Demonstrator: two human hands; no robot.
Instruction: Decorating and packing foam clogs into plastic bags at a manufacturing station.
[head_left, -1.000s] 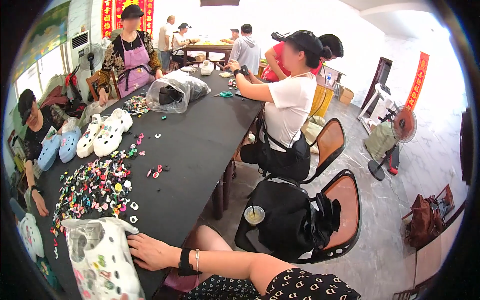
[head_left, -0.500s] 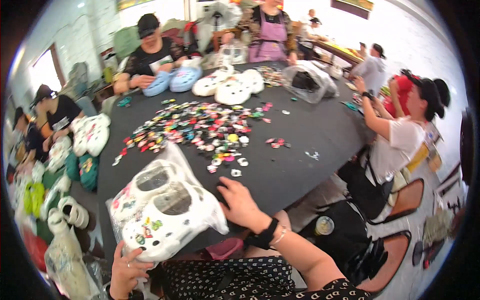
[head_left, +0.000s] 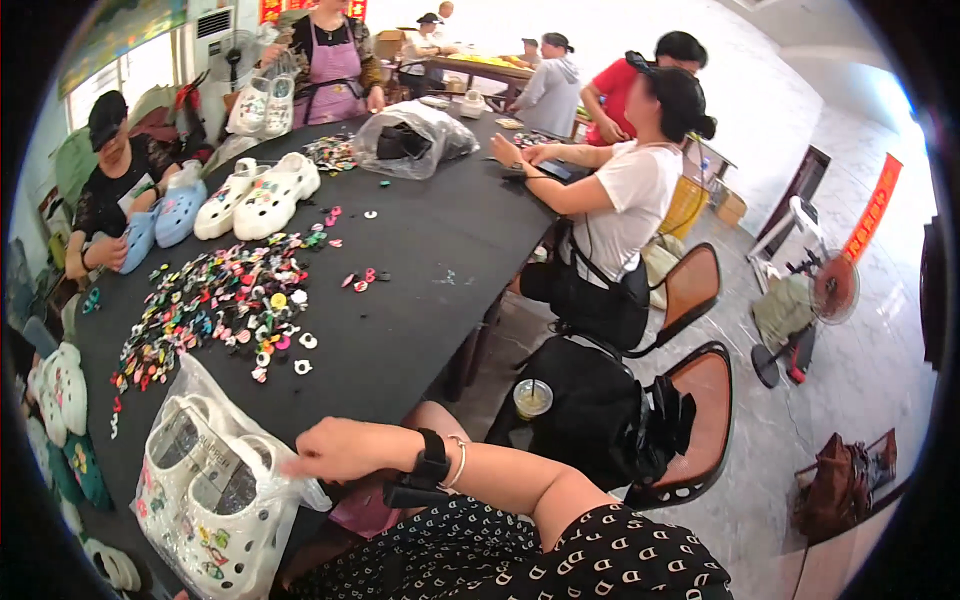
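Observation:
A pair of white clogs with colourful charms lies inside a clear plastic bag at the near left of the black table. My right hand, with a black band and a bracelet at the wrist, is at the bag's right side. Its fingers are curled in and appear to pinch the plastic beside the clogs' heel straps. Of my left hand only what looks like a fingertip shows at the lower edge, below the clogs; its other fingers are out of the picture.
A wide heap of small charms covers the table beyond the bag. White clogs and blue clogs stand farther back. Co-workers sit or stand around the table. Chairs and a drink cup are at my right.
The view has swung right, so the table and bag sit farther left. My right hand has come to the bag's edge and its fingers have closed. My left hand has nearly left the picture.

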